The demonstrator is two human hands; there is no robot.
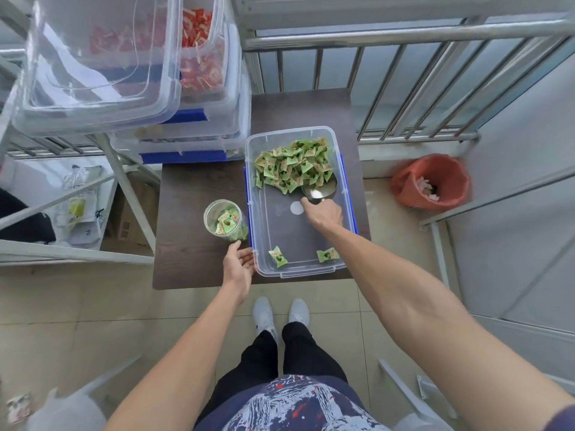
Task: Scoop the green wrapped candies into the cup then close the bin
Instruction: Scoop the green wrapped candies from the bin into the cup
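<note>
A clear plastic bin [339, 144] with blue side latches stands open on a dark table. Green wrapped candies [292, 166] are heaped at its far end, and two loose ones lie near its front wall. My right hand [323, 214] is inside the bin, shut on the handle of a metal scoop [320, 189] whose bowl touches the near edge of the heap. A clear cup [224, 220] holding a few green candies stands on the table left of the bin. My left hand [238, 264] is open, fingers against the bin's near left corner, just below the cup.
Stacked clear bins [199, 88] with red candies sit on the table's back left, beside a metal shelf frame. A red-lined waste basket [431, 180] stands on the floor at right. A metal railing [404, 88] runs behind the table [193, 259].
</note>
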